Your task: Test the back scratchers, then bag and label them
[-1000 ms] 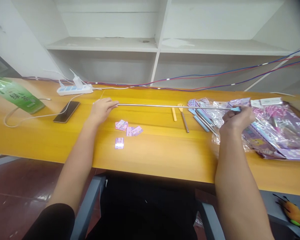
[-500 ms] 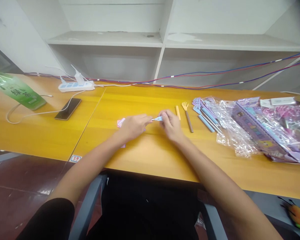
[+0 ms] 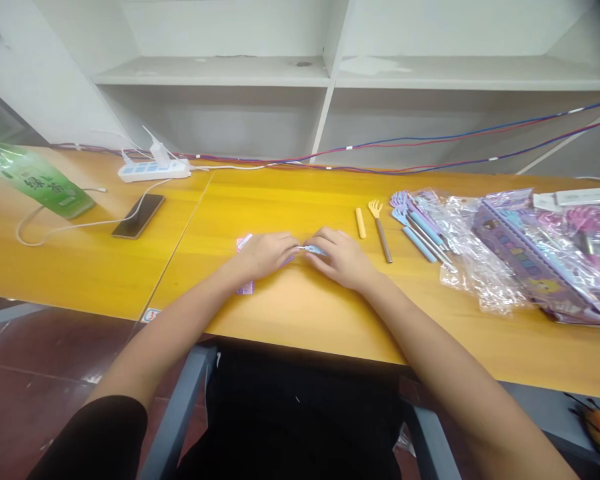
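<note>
Both hands are on a small back scratcher [image 3: 314, 250], its light-blue claw end showing between them. My left hand [image 3: 270, 255] is closed around the thin metal rod, hiding most of it. My right hand [image 3: 341, 256] has its thumb and fingers closed about the blue end. Under and beside my left hand lies a pink-and-purple printed card [image 3: 246, 287], partly covered. Right of my hands are a loose yellow handle sleeve [image 3: 361, 223] and a yellow back scratcher [image 3: 381, 231] with a bare brownish rod.
Several blue and purple back scratchers [image 3: 420, 235] lie farther right beside crumpled clear plastic bags [image 3: 485, 267] and a purple printed display box [image 3: 533, 260]. At left are a phone [image 3: 139, 217], a green bottle [image 3: 40, 183] and a power strip [image 3: 154, 171]. Cables run along the back edge.
My hands have come slightly lower and my right hand has shifted its hold, its fingers now over the blue claw end. More of the printed card shows beside my left hand.
</note>
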Motion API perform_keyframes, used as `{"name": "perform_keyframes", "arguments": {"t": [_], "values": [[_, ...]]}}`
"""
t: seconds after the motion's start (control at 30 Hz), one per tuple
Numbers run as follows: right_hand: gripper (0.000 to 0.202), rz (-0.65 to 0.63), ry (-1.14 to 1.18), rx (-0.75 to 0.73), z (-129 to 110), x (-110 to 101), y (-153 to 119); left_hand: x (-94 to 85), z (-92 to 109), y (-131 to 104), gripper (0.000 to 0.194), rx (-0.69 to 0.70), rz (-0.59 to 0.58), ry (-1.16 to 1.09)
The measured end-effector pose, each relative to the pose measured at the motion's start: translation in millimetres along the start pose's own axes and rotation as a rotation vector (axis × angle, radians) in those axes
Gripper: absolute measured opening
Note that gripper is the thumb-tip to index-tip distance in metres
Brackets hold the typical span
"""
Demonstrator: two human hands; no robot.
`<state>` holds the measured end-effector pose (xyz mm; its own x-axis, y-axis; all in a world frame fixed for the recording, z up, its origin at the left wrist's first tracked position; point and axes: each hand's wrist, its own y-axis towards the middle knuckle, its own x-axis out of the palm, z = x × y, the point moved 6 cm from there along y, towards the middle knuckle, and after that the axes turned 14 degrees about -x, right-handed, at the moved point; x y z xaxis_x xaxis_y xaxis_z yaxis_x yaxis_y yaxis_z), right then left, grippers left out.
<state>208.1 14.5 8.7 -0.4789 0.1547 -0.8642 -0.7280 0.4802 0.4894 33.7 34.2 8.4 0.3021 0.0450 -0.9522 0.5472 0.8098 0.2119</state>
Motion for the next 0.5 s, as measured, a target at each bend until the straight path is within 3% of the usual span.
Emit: {"name": "perform_keyframes", "arguments": {"t": [0.17, 0.33, 0.5], "values": [[0.032, -0.146, -0.263, -0.032, -9, 11, 9, 1.5, 0, 2, 0.035, -0.037, -0.052, 0.063], [0.032, -0.393, -0.291, 0.160, -6, 24, 4, 8.7, 10, -2, 0.041, -0.024, -0.165, 0.069], [0.048, -0.503, -0.244, 0.275, -6, 23, 7, 10.5, 17, 1, 0.040, 0.017, -0.137, 0.101]]}}
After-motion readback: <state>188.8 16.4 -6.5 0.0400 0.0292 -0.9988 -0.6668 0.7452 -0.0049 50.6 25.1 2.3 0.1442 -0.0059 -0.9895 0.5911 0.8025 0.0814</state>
